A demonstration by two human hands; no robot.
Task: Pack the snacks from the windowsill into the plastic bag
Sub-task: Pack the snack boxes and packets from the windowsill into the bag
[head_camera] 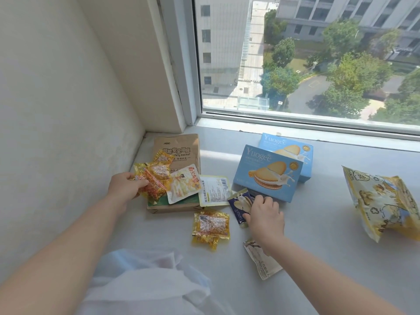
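Snacks lie scattered on the white windowsill (pixel 318 212), the plastic bag (pixel 145 280) crumpled at the near edge, between my forearms.

My left hand (pixel 123 186) reaches to the far left corner. Its fingers curl round the yellow-and-orange snack packets (pixel 154 178), a small bunch of them gripped together over the brown cardboard box (pixel 179 146). That box sits against the left wall and carries "safety socket" print. A white pouch with red lettering (pixel 183 184) rests on the box, just right of the bunch.

My right hand (pixel 266 218) sits mid-sill, fingers bent over the dark blue biscuit sachet (pixel 238 205), thumb on its near end. It has hold of the sachet, which tilts up against the near blue box.

Between the hands: a white-and-yellow label pouch (pixel 214 193) lies flat, touching the brown box's right side. Nearer me, two more yellow packets (pixel 211 227) lie stacked, loose on the sill. Under my right wrist, a pale grey-white pouch (pixel 261 262) lies flat, partly hidden.

Farther right: two light blue Yuogee biscuit boxes (pixel 268 173), one overlapping the other, the far one near the window frame (pixel 306 123). Well apart on the right, a large yellow cartoon-print bag (pixel 384 203) lies puffed on its side, cut off by the frame edge.

Beyond the glass: buildings, trees, a road below.
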